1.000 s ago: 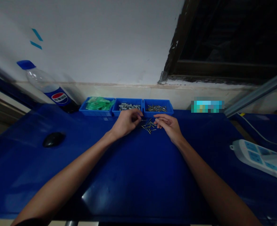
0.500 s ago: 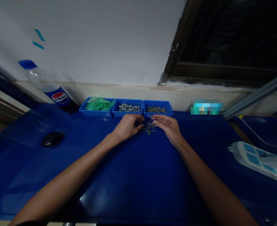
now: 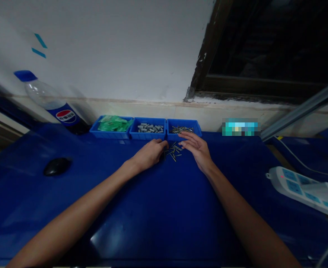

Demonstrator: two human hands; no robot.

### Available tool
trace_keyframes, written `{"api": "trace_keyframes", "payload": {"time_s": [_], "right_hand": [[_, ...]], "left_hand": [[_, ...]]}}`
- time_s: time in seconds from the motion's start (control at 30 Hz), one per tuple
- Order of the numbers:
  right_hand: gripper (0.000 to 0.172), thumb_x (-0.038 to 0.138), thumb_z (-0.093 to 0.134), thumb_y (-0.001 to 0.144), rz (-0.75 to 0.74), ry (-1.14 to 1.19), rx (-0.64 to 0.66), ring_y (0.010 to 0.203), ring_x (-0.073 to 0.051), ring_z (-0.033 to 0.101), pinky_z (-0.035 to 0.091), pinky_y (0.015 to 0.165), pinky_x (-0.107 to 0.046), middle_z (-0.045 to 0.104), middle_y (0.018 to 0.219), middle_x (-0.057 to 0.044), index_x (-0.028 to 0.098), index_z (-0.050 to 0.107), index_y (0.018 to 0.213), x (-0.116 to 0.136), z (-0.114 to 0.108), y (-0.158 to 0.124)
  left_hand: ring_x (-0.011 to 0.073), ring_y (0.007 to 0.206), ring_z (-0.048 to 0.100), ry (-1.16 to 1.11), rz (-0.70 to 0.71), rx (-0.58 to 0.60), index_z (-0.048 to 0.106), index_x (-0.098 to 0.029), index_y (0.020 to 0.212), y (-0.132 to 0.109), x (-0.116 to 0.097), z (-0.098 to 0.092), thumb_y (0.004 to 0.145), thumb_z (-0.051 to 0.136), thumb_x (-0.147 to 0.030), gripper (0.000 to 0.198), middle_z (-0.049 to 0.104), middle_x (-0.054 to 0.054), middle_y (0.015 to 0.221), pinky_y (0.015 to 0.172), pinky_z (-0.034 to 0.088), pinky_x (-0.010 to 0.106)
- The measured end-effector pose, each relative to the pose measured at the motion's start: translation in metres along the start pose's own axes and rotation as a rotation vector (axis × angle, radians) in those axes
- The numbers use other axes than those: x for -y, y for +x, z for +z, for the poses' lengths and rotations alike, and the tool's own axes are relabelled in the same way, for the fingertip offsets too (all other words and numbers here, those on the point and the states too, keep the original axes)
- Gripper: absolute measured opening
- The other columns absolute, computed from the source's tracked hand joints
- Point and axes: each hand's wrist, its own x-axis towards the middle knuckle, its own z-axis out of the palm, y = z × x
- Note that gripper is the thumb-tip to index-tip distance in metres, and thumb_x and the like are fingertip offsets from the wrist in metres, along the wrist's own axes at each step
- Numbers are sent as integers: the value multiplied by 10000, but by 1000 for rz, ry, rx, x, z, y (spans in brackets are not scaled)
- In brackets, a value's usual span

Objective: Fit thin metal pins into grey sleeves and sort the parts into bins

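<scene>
In the head view, the left hand curls its fingers at the left edge of the loose metal pins on the blue surface; whether they pinch one, I cannot tell. The right hand has its fingers stretched out, thumb apart, beside the pile's right edge. Just beyond these fingers sits a tray of more pins.

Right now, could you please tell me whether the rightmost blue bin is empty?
Not empty: slender metal fasteners lie inside the rightmost blue bin; the right hand hides part of its front.
</scene>
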Motion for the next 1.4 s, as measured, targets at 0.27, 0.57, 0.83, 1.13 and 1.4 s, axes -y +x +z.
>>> {"api": "trace_keyframes", "payload": {"time_s": [0.27,0.57,0.83,1.13,1.4], "right_hand": [[385,408,830,825,13,-34,-9,872,-225,758,606,810,-407,823,1120,-81,269,775,1180,0,1,0],[286,410,889,770,87,-31,119,741,-205,762,630,741,-392,829,866,-61,239,847,996,-1,1,-1],[264,444,913,738,78,-17,66,725,-212,758,628,743,-403,828,823,-57,247,856,903,-3,3,-1],[369,378,855,806,-25,26,-75,1030,-268,768,616,898,-458,818,1207,-81,293,816,1163,-2,-3,2],[314,375,817,831,31,14,-63,935,-250,769,601,813,-415,824,1172,-97,261,813,1124,-1,-3,2]], "left_hand": [[179,835,672,-230,16,-225,680,-161,1205,2,1,-2,929,551,-50,324,695,73,991,801,570,313],[148,814,708,-581,84,-363,706,-141,1135,3,-13,-3,895,680,-133,242,715,56,930,807,629,302],[160,821,713,-478,52,-295,712,-148,1070,3,-8,-7,893,733,-186,183,743,63,948,806,610,308],[214,960,727,-193,146,39,775,-159,1100,-1,9,-19,879,754,-179,222,773,100,1089,889,558,341],[187,866,721,-203,169,94,781,-159,984,-1,14,-16,867,662,-44,203,777,75,971,831,547,311]]}}
